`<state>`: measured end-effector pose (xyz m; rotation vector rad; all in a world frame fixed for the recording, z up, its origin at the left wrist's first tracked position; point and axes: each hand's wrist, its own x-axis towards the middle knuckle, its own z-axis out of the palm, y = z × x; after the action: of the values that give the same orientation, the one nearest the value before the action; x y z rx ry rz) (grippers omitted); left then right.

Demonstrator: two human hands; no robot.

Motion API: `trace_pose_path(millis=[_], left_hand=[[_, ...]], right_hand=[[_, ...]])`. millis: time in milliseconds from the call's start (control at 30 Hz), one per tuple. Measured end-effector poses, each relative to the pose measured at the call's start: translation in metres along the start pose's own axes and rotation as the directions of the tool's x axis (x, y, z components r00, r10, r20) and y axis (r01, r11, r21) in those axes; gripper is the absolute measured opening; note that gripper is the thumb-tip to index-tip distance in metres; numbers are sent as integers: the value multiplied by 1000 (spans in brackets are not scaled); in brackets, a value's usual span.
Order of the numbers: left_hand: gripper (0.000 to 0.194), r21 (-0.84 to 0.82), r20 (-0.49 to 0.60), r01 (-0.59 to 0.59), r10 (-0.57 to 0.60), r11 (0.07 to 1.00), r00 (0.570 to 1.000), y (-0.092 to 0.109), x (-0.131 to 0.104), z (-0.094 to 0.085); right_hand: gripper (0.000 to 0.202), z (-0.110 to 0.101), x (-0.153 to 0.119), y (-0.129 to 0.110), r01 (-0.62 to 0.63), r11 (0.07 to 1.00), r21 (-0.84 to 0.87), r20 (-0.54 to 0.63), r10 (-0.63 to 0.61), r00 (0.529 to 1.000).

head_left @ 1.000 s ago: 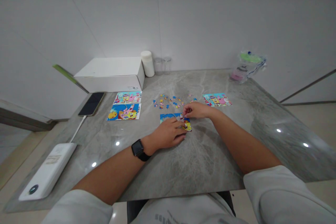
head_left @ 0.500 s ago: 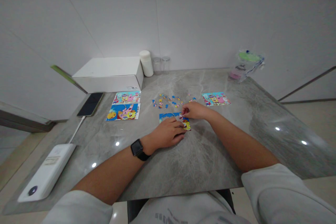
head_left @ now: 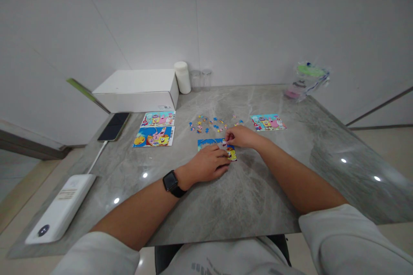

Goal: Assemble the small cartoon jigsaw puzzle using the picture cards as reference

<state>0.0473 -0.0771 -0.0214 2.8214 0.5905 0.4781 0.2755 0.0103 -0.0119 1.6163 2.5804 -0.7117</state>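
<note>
Puzzle pieces lie scattered between the partly covered puzzle and the far edge of the tabletop, probably spread out so each can be seen and reached singly. The puzzle lies flat near the middle of the tabletop, in front of the person, which seems to suit work with both hands. Two picture cards rest face up toward the left edge, and another card toward the right edge, perhaps set aside to leave the centre free. The left hand lies palm down over the puzzle's near part, fingers loosely spread and gripping nothing visible, likely steadying it. The right hand comes in at the puzzle's far right corner, thumb and forefinger pinched together there; whether a piece sits between them is too small to tell. The remaining fingers curl toward the palm.
</note>
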Motion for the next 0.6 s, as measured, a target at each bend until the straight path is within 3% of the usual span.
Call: trace_pose_path(millis=[600], left_hand=[[27,-2,-2,0,0,1000,1000,1,1,0]], right_hand=[[10,-10,-4,-8,-27,998,-59,-66,23,998]])
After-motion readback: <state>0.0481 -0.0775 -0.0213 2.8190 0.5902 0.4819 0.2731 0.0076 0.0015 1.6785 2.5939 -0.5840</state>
